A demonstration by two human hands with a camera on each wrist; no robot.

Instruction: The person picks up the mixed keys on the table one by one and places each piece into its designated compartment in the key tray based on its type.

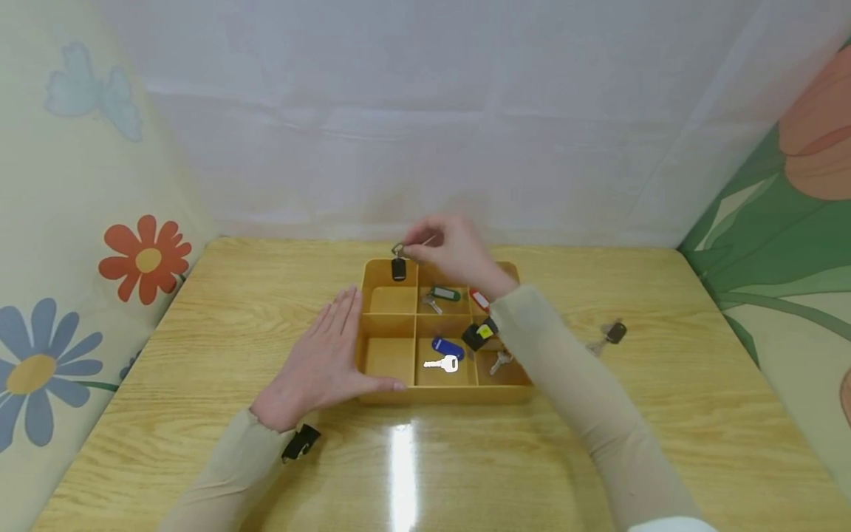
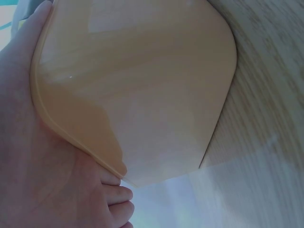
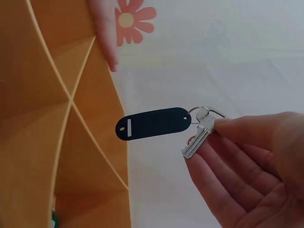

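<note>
My right hand [image 1: 459,251] pinches a silver key [image 3: 199,135] between thumb and fingers. A black key tag [image 1: 398,269] hangs from its ring over the back left compartment of a yellow divided box [image 1: 445,396]. My left hand [image 1: 326,362] rests against the box's left side, fingers straight along the wall and thumb along the front rim. In the middle column, a green key tag [image 1: 445,294] with a key lies at the back, and a blue key tag [image 1: 448,349] with a bright key [image 1: 442,363] at the front. A red key tag [image 1: 480,300] lies in the right column.
Another key [image 1: 501,362] lies in the box's front right compartment, partly under my right sleeve. A key with a black tag [image 1: 616,333] lies on the wooden table [image 1: 665,414] to the right. A white cloth [image 1: 425,148] hangs behind the table.
</note>
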